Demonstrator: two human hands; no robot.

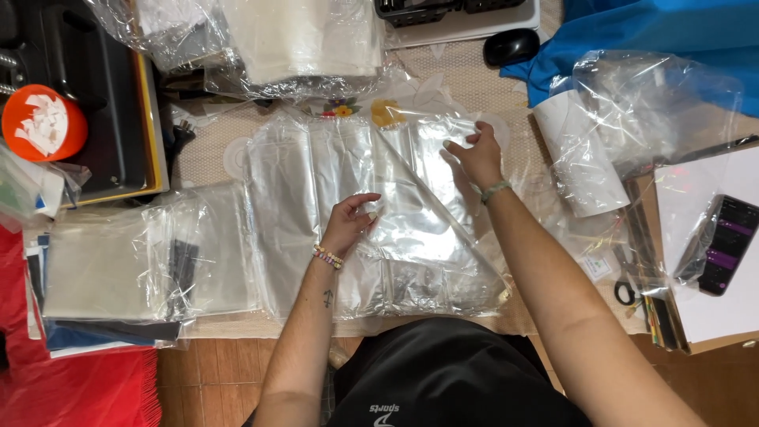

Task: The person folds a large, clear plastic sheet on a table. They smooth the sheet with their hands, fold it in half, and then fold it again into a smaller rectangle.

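Head view: I see a stack of clear plastic bags (379,229) flat on the tabletop (466,79), directly under both hands, long axis running away from me. Top sheet is folded over on a diagonal, from the far corner down toward my right.

Left hand (349,223) sits mid-stack, fingers curled, pinching the folded sheet's edge. Right hand (477,154) is at the far right corner, fingers partly closed on the film there. Left is nearer the stack centre; right has the corner.

Left of the left hand: second pile of bagged flat items (134,265), then an orange tub (43,122). Right of the right hand: a loose clear bag (624,119), scissors (624,289), a phone (727,243).
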